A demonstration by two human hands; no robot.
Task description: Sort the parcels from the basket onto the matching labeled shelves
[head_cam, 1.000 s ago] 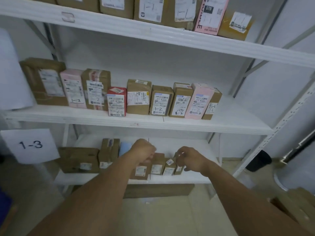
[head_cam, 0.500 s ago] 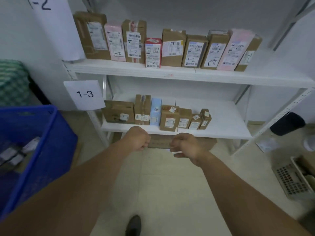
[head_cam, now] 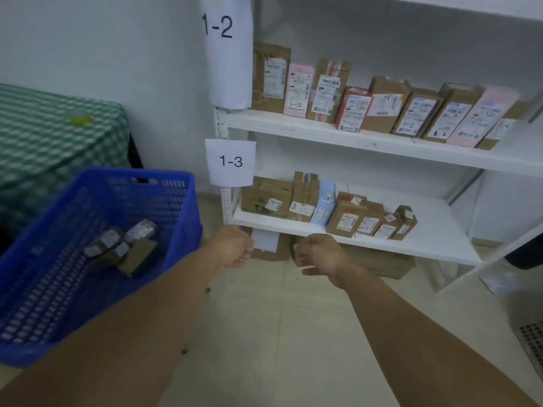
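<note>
Shelving [head_cam: 367, 139] fills my right side, signs 1-2 [head_cam: 219, 26] and 1-3 [head_cam: 231, 161] hung on its post, each row already lined with parcels. Left of it I see the blue basket [head_cam: 176, 201], a few parcels [head_cam: 123, 245] loose at its bottom. My left hand [head_cam: 233, 249] and right hand [head_cam: 318, 255] hang between, both loosely curled, grasping nothing. Risk, I judge: the handwritten codes are small and blurred, so a hasty grab could land on the wrong shelf.
</note>
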